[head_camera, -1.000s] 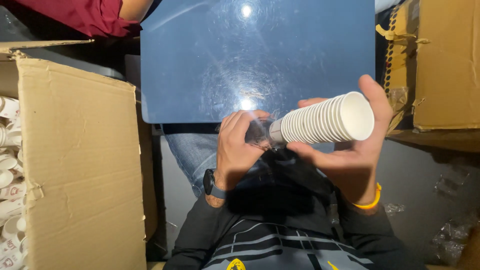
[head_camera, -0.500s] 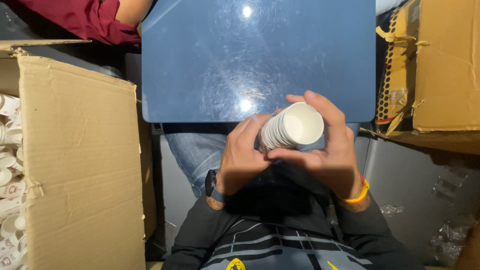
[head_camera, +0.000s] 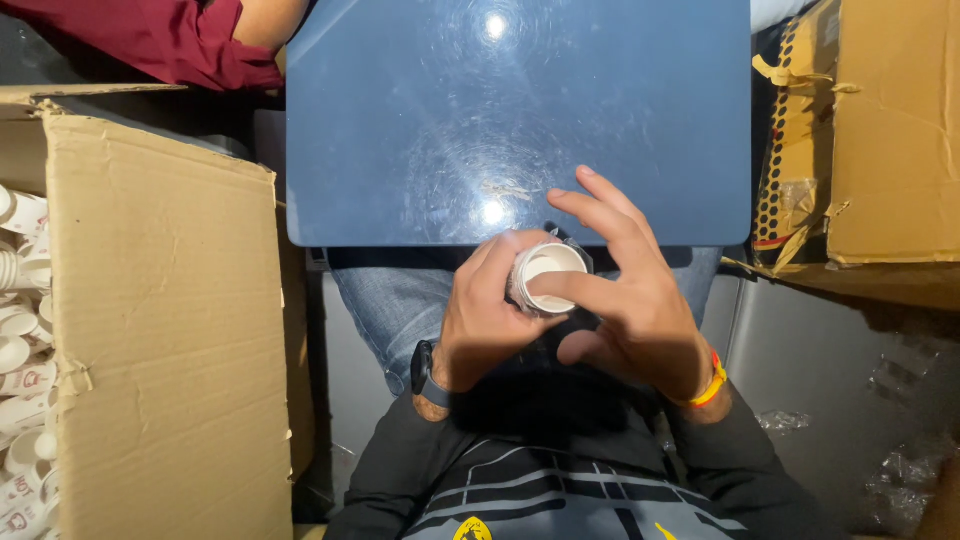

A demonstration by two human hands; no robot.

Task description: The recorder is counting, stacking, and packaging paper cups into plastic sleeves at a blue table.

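Note:
Both hands hold a stack of white paper cups (head_camera: pixel 545 275) just below the near edge of a blue tabletop (head_camera: pixel 480 110), above my jeans. The stack's open mouth faces the camera. My left hand (head_camera: pixel 490 320), with a dark watch on the wrist, wraps around the stack from the left. My right hand (head_camera: pixel 630 300), with an orange band on the wrist, grips the stack from the right, its index finger lying across the rim and two fingers stretched over the table edge.
A large open cardboard box (head_camera: pixel 170 320) stands at the left, with several white cups (head_camera: pixel 20 350) inside. More cardboard boxes (head_camera: pixel 880 140) sit at the right. A person in a maroon sleeve (head_camera: pixel 170 40) is at the upper left. Crumpled clear plastic (head_camera: pixel 900 470) lies on the floor at the lower right.
The cup stack lay sideways with its mouth to the right; it has turned end-on toward the camera. Both hands have closed in around it and dropped slightly lower.

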